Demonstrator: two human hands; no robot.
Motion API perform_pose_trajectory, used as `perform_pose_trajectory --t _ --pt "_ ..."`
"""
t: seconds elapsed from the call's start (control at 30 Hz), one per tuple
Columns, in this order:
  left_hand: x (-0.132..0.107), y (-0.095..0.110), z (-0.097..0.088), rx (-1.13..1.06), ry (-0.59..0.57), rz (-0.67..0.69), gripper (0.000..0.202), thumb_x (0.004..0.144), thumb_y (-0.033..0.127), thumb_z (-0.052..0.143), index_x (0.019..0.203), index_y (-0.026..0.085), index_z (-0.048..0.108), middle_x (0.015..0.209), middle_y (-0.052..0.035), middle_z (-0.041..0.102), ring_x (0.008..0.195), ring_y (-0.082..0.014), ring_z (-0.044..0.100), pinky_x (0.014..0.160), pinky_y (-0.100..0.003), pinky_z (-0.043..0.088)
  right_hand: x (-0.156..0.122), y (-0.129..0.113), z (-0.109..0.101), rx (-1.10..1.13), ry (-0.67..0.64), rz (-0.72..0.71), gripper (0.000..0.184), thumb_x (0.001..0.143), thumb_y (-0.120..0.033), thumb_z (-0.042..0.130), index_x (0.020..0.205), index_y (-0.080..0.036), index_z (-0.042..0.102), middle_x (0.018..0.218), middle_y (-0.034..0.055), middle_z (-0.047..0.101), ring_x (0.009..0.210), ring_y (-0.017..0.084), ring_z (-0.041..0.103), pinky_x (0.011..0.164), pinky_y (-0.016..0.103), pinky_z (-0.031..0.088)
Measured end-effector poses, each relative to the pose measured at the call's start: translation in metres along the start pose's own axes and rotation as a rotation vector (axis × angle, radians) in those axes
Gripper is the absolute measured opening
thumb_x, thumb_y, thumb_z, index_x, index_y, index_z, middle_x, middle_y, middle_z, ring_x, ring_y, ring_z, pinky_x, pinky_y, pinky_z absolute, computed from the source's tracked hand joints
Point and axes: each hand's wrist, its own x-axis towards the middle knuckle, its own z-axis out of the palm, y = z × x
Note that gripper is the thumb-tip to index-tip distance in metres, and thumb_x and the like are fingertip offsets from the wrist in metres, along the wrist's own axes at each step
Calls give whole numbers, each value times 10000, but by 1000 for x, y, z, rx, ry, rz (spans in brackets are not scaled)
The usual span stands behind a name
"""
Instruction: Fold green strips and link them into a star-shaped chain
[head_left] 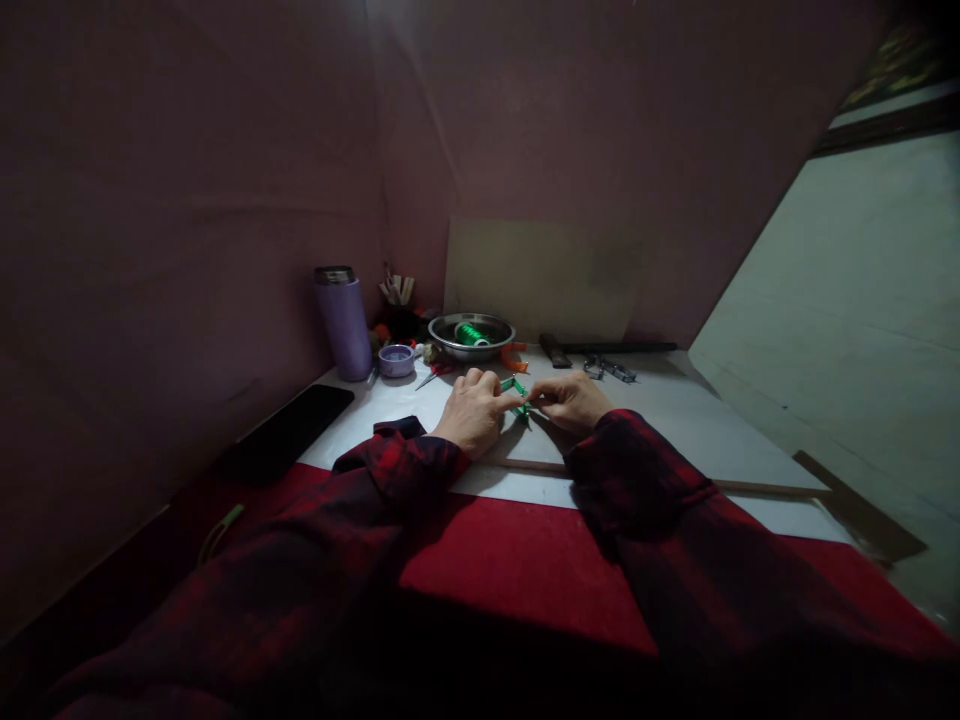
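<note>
A small green wrapped piece lies on the white sheet between my two hands. My left hand is curled into a loose fist, its forefinger and thumb pinching one end of the green piece. My right hand is closed too, its fingertips pinching the other end. Both wrists rest on the sheet, in dark red checked sleeves. What the piece is made of is too small to tell.
At the back stand a purple flask, a small purple cup, a metal bowl with a green thread spool, a hammer and metal snips. A black phone lies left on the red cloth.
</note>
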Motion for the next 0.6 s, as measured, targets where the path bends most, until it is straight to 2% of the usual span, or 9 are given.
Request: perform_pose_trajectory --t 0.13,0.4,0.6 --pt "0 0 2 14 34 -21 311 842 197 486 1048 323 682 955 -81 518 921 -223 408 798 -402 382 -3 3 4 -29 38 -13 195 689 -204 539 697 -168 731 496 -2 560 497 94 437 540 224 318" --pt "0 -1 5 22 21 -15 313 861 223 467 1040 371 677 938 -71 496 909 -224 391 789 -400 369 -8 6 7 -50 57 -7 243 710 -220 536 808 -182 754 510 12 581 476 100 435 541 235 337" --pt "1 -1 5 31 12 -23 305 862 234 464 1025 365 686 930 -71 497 905 -225 383 784 -395 362 -9 5 8 -72 70 -7 248 711 -213 544 836 -190 756 523 21 593 474 103 437 545 243 337"
